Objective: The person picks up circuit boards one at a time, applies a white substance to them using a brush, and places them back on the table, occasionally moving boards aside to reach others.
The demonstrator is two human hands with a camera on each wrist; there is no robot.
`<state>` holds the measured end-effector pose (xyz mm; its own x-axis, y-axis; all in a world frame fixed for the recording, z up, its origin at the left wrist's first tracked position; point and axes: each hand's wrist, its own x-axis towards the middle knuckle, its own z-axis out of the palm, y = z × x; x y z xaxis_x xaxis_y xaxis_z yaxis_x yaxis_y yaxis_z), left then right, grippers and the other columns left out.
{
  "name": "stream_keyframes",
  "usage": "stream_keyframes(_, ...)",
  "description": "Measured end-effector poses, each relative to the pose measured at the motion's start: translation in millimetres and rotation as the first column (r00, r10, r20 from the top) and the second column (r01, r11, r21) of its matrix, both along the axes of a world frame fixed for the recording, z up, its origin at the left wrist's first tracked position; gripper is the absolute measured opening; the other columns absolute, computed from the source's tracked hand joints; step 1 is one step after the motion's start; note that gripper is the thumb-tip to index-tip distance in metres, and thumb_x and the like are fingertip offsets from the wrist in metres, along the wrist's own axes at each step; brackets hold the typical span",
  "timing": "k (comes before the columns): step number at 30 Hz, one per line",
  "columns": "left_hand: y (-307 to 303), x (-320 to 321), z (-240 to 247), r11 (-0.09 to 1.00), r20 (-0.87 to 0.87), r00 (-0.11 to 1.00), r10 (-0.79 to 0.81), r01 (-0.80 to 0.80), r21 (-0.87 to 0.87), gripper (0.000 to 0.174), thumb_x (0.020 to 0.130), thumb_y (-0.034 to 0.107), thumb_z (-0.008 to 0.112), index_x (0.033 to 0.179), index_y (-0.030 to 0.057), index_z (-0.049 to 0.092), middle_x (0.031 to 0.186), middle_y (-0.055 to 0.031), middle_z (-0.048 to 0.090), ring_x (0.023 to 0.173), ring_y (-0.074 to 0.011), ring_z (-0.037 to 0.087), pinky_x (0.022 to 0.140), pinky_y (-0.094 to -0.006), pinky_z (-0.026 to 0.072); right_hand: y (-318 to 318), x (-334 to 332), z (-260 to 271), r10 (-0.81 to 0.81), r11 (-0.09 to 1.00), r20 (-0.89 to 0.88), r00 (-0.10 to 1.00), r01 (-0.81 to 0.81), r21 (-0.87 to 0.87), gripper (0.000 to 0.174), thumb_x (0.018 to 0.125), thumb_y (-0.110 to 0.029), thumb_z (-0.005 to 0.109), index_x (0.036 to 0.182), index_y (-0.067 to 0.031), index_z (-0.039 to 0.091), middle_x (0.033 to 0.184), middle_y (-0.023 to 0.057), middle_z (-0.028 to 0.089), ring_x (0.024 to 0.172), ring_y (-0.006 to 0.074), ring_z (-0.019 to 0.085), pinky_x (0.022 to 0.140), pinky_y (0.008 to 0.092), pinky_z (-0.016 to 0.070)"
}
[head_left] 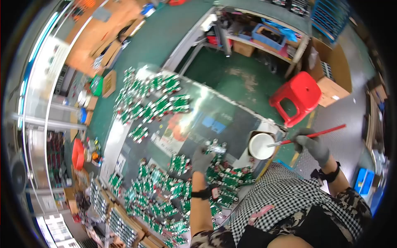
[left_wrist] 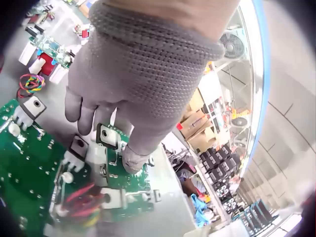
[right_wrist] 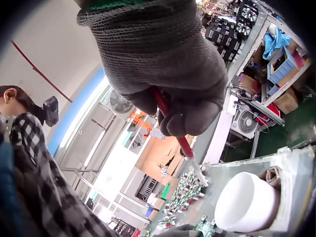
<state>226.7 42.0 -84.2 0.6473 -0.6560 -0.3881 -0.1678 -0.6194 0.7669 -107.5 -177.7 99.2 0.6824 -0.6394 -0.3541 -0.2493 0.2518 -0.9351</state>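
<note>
My right hand [head_left: 312, 146], in a grey glove, grips the red handle of a slim brush [head_left: 322, 132]. Its pale tip [right_wrist: 200, 174] points toward a white tub [head_left: 261, 146] at the table's corner, overlapping the rim in the head view. My gloved left hand [head_left: 202, 160] is over the table, its thumb and fingers pinching a green circuit board [left_wrist: 118, 170] with black-and-metal components standing at its edge. Red and yellow wires blur across that board in the left wrist view. Another green board [left_wrist: 24, 182] lies close beside it.
Many green circuit boards [head_left: 169, 188] crowd the near table, and a second group [head_left: 153, 101] covers its far left end. A red stool [head_left: 297, 97] stands beyond the tub. An open carton [head_left: 331, 82] and a shelf with a blue bin [head_left: 269, 36] are farther back.
</note>
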Motion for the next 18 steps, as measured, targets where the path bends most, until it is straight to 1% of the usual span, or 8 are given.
stream_keyframes(2,-0.8,-4.9,30.8,0.996,-0.098,0.995,-0.004,-0.005,-0.089,0.028,0.07,0.018,0.073,0.088,0.0017,0.06,0.079,-0.0029,0.059,0.071,-0.0104,0.052,0.064,-0.0252,0.0434,-4.6,-4.7,-21.2,0.074,0.997,0.044,0.996,-0.074,0.001,0.02,0.086,-0.019,0.055,0.096,-0.0023,0.061,0.066,-0.0002,0.053,0.057,0.0063,0.047,0.05,0.0214,0.0378)
stream_keyframes(4,11.2,-1.4,26.4,0.988,-0.142,0.988,0.067,-0.085,-0.125,0.04,0.074,0.021,0.071,0.104,0.0013,0.054,0.093,-0.0073,0.059,0.076,-0.0144,0.056,0.064,-0.0294,0.0501,-6.1,6.2,-16.2,0.135,0.991,0.024,0.991,-0.135,0.006,0.019,0.082,-0.015,0.057,0.093,-0.0004,0.059,0.074,0.0016,0.056,0.063,0.0079,0.051,0.056,0.0242,0.0429)
stream_keyframes(5,3.6,-13.7,56.9,0.956,-0.254,0.944,0.208,-0.252,-0.151,0.043,0.074,0.018,0.071,0.108,-0.0001,0.052,0.101,-0.008,0.058,0.089,-0.0161,0.054,0.078,-0.0302,0.0455,-6.8,13.4,-15.8,0.178,0.974,0.041,0.983,-0.17,-0.147,0.017,0.081,-0.014,0.057,0.088,0.0013,0.059,0.078,0.0033,0.059,0.066,0.0098,0.053,0.06,0.027,0.0458)
stream_keyframes(6,8.8,-11.5,57.5,0.939,-0.302,0.93,0.208,-0.276,-0.203,0.046,0.078,0.02,0.068,0.115,-0.0001,0.048,0.102,-0.0081,0.058,0.088,-0.0152,0.055,0.077,-0.0306,0.0467,-7.1,16.1,-25.2,0.206,0.973,0.04,0.978,-0.2,-0.115,0.016,0.08,-0.013,0.056,0.087,0.0011,0.059,0.079,0.0039,0.059,0.066,0.0104,0.054,0.061,0.0276,0.0464)
stream_keyframes(9,0.8,-32.2,108.1,0.879,-0.456,0.844,0.283,-0.419,-0.23,0.037,0.086,0.024,0.059,0.115,0.0031,0.048,0.098,-0.0053,0.056,0.08,-0.0108,0.055,0.061,-0.0253,0.0478,-6.2,24.5,-45.9,0.248,0.967,-0.03,0.968,-0.249,-0.056,0.015,0.08,-0.013,0.055,0.085,0.0002,0.06,0.08,0.005,0.06,0.068,0.0109,0.055,0.063,0.0281,0.047)
stream_keyframes(13,-1.7,-55.7,137.5,0.855,-0.472,0.82,0.323,-0.467,-0.225,0.031,0.089,0.025,0.057,0.113,0.0059,0.049,0.094,-0.0029,0.056,0.077,-0.01,0.054,0.056,-0.0231,0.0468,3.5,35.9,-65.7,0.201,0.971,-0.053,0.978,-0.192,0.145,0.017,0.082,-0.015,0.054,0.088,-0.0012,0.061,0.078,0.0053,0.06,0.067,0.0107,0.057,0.063,0.0286,0.0478)
stream_keyframes(14,-2.0,-61.3,141.2,0.848,-0.465,0.815,0.346,-0.483,-0.216,0.028,0.09,0.024,0.056,0.111,0.007,0.05,0.093,-0.0023,0.056,0.076,-0.0092,0.054,0.055,-0.0222,0.0463,6.6,39.6,-75.4,0.198,0.98,-0.027,0.98,-0.198,0.015,0.019,0.084,-0.018,0.053,0.09,-0.0019,0.061,0.073,0.0039,0.06,0.065,0.0105,0.057,0.058,0.0271,0.0478)
stream_keyframes(18,-1.0,-72.4,144.2,0.843,-0.438,0.821,0.366,-0.492,-0.217,0.019,0.09,0.021,0.054,0.106,0.0091,0.053,0.089,-0.0008,0.055,0.073,-0.0074,0.053,0.052,-0.0202,0.0449,5.2,42.8,-75.9,0.21,0.972,-0.089,0.974,-0.198,0.129,0.018,0.084,-0.018,0.053,0.09,-0.0033,0.061,0.066,0.0032,0.059,0.055,0.0097,0.055,0.049,0.024,0.0447)
